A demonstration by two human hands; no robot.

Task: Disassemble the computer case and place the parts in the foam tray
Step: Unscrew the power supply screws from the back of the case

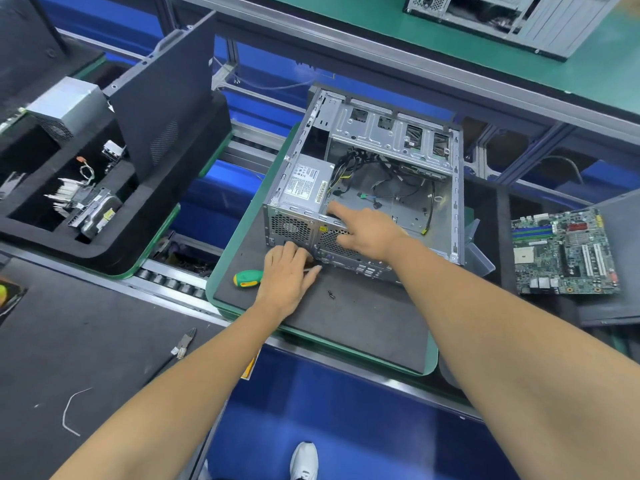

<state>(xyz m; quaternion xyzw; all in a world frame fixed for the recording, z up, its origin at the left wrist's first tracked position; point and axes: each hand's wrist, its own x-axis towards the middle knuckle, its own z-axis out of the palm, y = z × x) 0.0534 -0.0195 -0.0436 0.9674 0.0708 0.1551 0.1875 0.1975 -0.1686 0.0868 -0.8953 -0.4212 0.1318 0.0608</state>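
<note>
Computer case (388,188) lies open on its side on a dark mat (346,317) on a green-edged pallet, the power supply (306,183) in place in its near left corner and loose cables (384,174) spread across the bare floor of the box; the foam tray (104,244), well apart to the left, already holds several removed parts, and a motherboard (564,251) lies off to the right; the left hand (289,273) is curled around the shaft of a green-handled screwdriver (247,278) laid against the case's rear panel, while the right hand (367,230) rests on the rear edge with its forefinger stretched out onto the power supply's corner, gripping nothing; a loose screw (331,294) sits on the mat just beside; the power supply looks a dense, rigid metal block, likely heavy for its bulk, best lifted by its two long sides once its screws are out; its cables will probably drag and snag; the thin sheet-metal edges may be sharp.
</note>
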